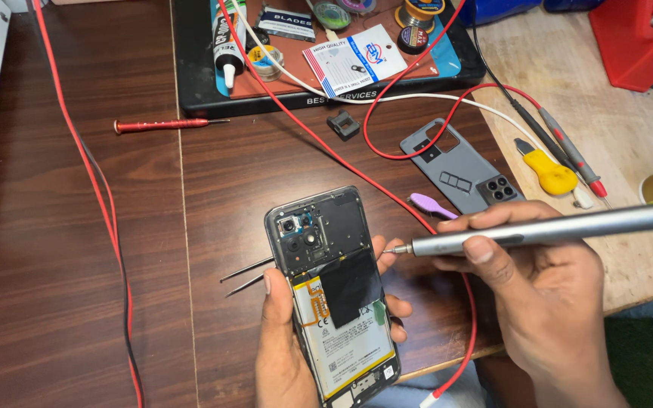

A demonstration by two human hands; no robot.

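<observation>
Opened phone [334, 291], back cover off, is held above the dark wooden table [62, 249] near its front edge. Camera cluster faces up at the top end; a black patch lies across the middle; the battery with its pale label fills the lower part.

Left hand [285, 347] grasps the phone from below: thumb along the left edge, fingertips wrapped around the right edge. Right hand [538, 295] is clenched around a slim grey electric screwdriver [538, 230], thumb and forefinger pinching the barrel. The bit tip sits just beside the phone's upper right edge; whether it touches cannot be told.

2 thin black tweezer tips [245, 276] show on the table just left of the phone. Right of it, behind the screwdriver, lie a grey phone back cover [455, 170] and a small purple pry tool [432, 204]. A red wire [326, 143] runs diagonally across the table and loops over the cover. A small black square part [342, 125] sits farther back.

Far left: a red-handled screwdriver [160, 124]. Along the back: a black tray [190, 68] with tubes, spools and packets. Right, on a lighter board: a yellow-handled tool [547, 172] and grey probes with red tips [572, 160].
</observation>
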